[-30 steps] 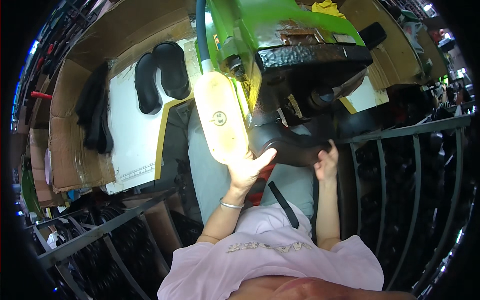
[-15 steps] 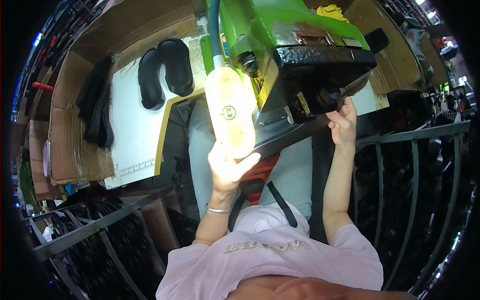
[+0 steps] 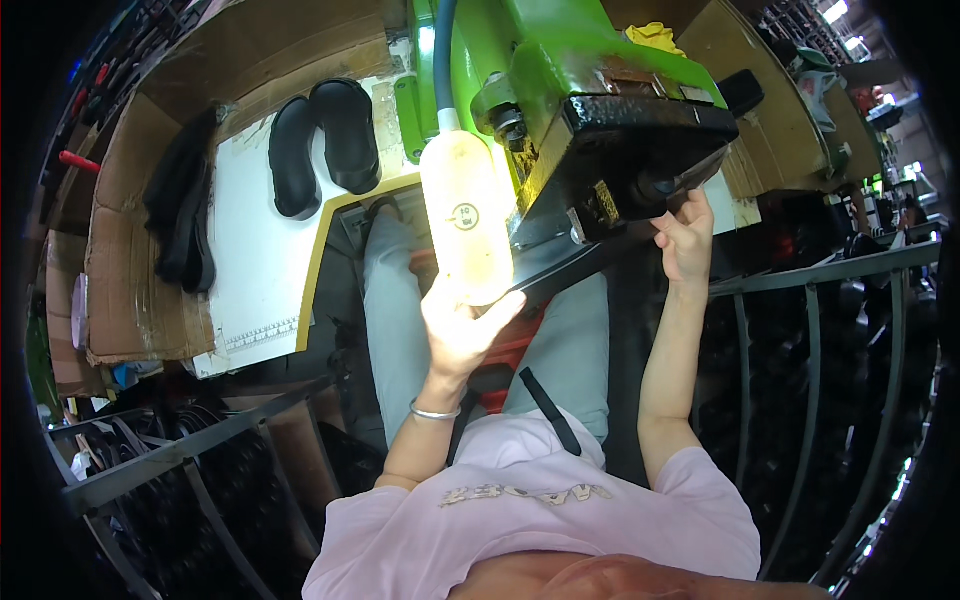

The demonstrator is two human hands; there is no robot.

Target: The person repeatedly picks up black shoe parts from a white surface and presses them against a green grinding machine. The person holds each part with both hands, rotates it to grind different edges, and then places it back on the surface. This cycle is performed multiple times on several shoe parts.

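Under the lower end of a glowing oval lamp [image 3: 465, 215] is my left hand [image 3: 458, 330], its thumb stretched right toward a long dark piece [image 3: 565, 272]. The lamp and its glare hide most of the left fingers, so their grip cannot be made out. My right hand [image 3: 687, 240] is raised at the lower right edge of the machine's black head [image 3: 640, 135], fingers curled and partly out of sight. What they grip there is hidden. The dark piece runs below the head between my hands; its kind is unclear. Green painted casing [image 3: 560, 50] forms the machine's body.
Two black shoes [image 3: 345, 135] stand on a white tabletop [image 3: 255, 240] with a yellow edge. Left of them, dark pieces [image 3: 185, 215] lean against a cardboard wall [image 3: 110, 260]. Metal rail racks [image 3: 190, 455] flank me, with a yellow cloth [image 3: 655, 38] behind the machine.
The view has shifted slightly, moving the table and shoes a little left in the picture. Both hands keep nearly the same places by the lamp and machine head.
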